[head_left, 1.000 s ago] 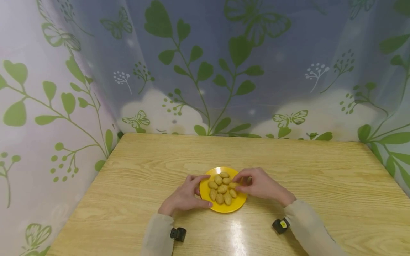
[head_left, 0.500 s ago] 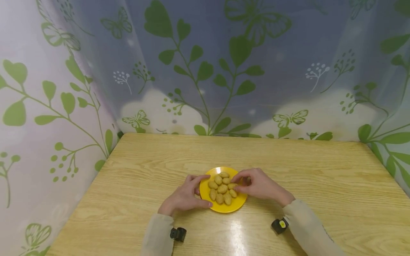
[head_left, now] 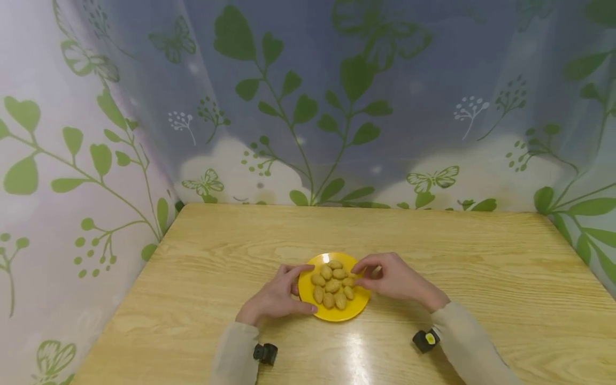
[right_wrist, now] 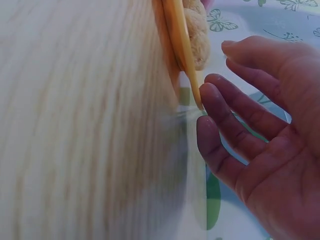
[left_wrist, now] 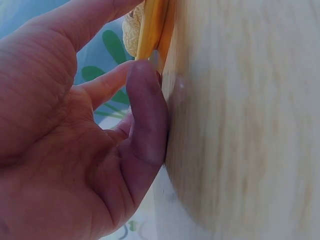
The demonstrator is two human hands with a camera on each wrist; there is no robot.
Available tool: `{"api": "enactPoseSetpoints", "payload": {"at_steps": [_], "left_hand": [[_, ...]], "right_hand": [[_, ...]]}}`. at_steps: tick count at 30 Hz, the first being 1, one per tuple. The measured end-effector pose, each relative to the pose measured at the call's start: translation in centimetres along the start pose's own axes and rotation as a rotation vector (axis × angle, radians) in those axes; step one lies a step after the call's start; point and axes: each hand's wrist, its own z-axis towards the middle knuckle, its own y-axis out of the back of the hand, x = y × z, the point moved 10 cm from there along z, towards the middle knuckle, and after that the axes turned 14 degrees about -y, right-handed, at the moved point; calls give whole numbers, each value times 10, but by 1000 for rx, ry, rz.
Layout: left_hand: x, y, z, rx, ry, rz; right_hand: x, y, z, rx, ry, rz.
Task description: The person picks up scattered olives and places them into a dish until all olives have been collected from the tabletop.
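Several tan, wrinkled walnuts [head_left: 332, 286] lie grouped on a round yellow plate [head_left: 353, 310] on the table. My left hand [head_left: 275, 295] holds the plate's left side, its thumb on the near-left rim and index finger at the far-left rim. In the left wrist view, a bent finger [left_wrist: 147, 110] sits low against the edge of the plate [left_wrist: 150, 30]. Over the right rim is my right hand [head_left: 390, 277], thumb and index tips apart beside the rightmost walnut [head_left: 348, 282]. The right wrist view shows nothing between its spread fingers [right_wrist: 215, 102], with a fingertip at the plate's edge [right_wrist: 186, 45].
The light wooden table [head_left: 231, 230] stretches around the plate on all sides. A curtain [head_left: 308, 133] with leaf and butterfly prints hangs behind the table's back edge and along its sides. Small black cameras [head_left: 266, 353] sit at both wrists.
My right hand has drawn slightly to the right, its thumb and index finger easing off the rightmost walnut. My left hand keeps its place on the plate. The head view has shifted a little.
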Motion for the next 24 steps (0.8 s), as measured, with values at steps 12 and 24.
{"api": "enactPoseSetpoints", "payload": {"at_steps": [12,24], "left_hand": [[2,10,-8,15,-21,-5],[4,39,-24,-117,-9,31]], "right_hand": [[-12,19,-17,-64,-10,17],[-26,45,-41,-164,-65,-21]]}}
